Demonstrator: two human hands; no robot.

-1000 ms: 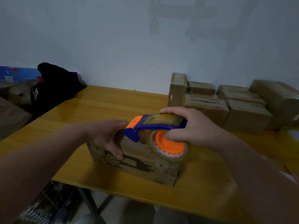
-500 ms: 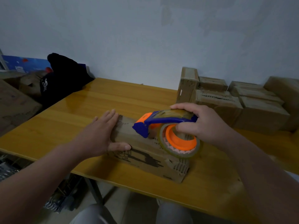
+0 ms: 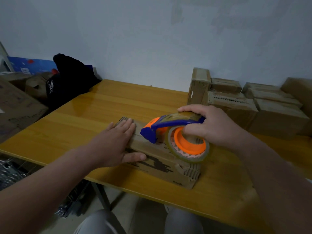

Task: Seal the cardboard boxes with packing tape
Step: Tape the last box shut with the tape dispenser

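The small brown corrugated cardboard box sits near the front edge of the yellow wooden desk. It is probably light, stiff and apt to slide, so the left hand presses it, fingers flat. The right hand grips the blue-and-orange tape dispenser by its arched top.

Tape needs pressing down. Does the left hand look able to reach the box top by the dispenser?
Probably yes: the left hand lies flat on the box, right beside the tape dispenser, nothing between them.
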